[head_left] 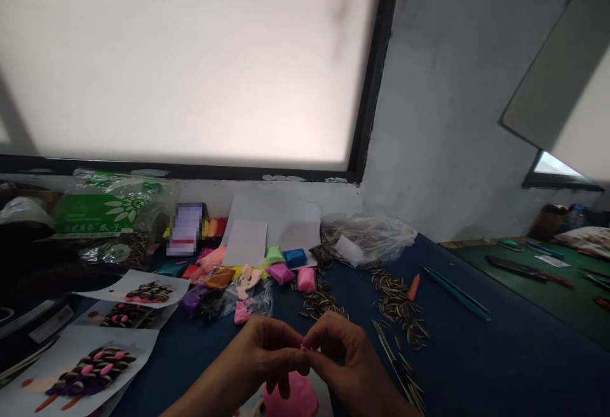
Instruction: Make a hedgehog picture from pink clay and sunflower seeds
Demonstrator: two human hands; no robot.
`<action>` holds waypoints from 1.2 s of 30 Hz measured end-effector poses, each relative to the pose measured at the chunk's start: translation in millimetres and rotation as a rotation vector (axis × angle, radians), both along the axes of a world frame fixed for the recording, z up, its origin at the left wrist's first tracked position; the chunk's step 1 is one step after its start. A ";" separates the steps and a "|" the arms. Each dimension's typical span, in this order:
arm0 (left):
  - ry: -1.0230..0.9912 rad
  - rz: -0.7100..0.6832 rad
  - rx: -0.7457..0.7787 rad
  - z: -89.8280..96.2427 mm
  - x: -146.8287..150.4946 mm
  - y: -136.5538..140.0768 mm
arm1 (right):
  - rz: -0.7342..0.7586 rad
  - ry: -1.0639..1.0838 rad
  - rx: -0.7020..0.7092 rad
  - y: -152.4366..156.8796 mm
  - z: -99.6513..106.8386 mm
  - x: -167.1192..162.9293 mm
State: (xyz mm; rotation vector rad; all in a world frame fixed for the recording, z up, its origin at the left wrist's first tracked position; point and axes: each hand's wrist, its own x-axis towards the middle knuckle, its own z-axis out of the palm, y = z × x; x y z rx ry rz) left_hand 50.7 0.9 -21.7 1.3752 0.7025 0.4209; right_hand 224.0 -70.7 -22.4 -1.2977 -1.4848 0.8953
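Sheets (133,347): overlapped on the left, printed with seed-covered figures; the middle one was partly covered, the lowest cut off by the bottom edge.
Green-printed bag (102,213): stood behind them, seeds showing through its clear base; dark things to its left could hardly be made out.
Upright panel (187,229): pixelated, so its content was unreadable.
Clay packets (280,273): crowded together in many colours, hiding the foot of the white boards (298,217) behind.
Left hand (267,350): thumb and forefinger pinched together on a pink bit, other fingers loosely curled.
Pink bit (304,348): sat between the fingertips of both hands, above the work, mostly hidden by them.
Pink clay shape (293,395): lay below, partly blocked by the left fingers and cut off at the bottom.
Right hand (345,356): thumb and forefinger closed on the same bit; which hand gripped harder could not be told.
Seeds (398,302): scattered to the right, near a crumpled clear bag (386,239) and an orange piece (414,287).
Metal tweezers (391,356): lay beside the right hand, the lower end among seeds.
Blue tweezers (457,293): rested farther right, well apart.
Green table (548,299): ran out of view, its tools dim.
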 end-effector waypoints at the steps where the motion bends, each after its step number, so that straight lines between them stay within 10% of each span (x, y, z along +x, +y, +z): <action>1: -0.007 0.005 -0.017 -1.8 -0.7 0.6 | 0.014 -0.007 0.010 -0.2 0.7 -0.1; 18: 0.121 -0.103 0.209 2.9 -13.4 3.9 | 0.066 -0.072 0.100 -3.6 3.4 -1.0; 25: 0.348 0.059 0.479 11.4 -46.5 20.1 | 0.147 -0.372 -0.030 -5.9 3.2 0.8; 36: 0.394 -0.190 0.710 -3.0 -52.0 -16.4 | 0.291 -0.477 0.083 -14.0 -14.7 8.8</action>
